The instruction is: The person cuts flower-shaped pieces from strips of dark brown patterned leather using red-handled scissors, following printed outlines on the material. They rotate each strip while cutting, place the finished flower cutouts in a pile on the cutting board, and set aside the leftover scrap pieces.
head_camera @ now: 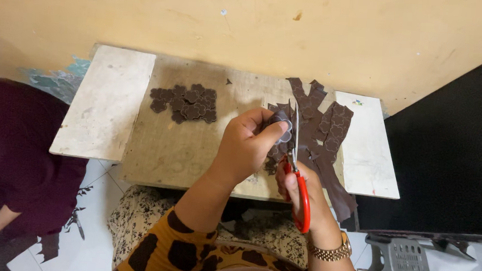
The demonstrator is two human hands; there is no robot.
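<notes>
My left hand pinches a small dark brown flower-shaped piece over the middle of a low wooden board. Red-handled scissors sit in my right hand, their blades pointing up at the piece. A pile of finished brown cut-out shapes lies on the board at the back left. Long dark brown strips marked with shape outlines lie to the right of my hands.
Pale boards flank the wooden board against a yellow wall. A person in a dark maroon garment sits at the left. A black panel stands at the right, a grey plastic stool below it.
</notes>
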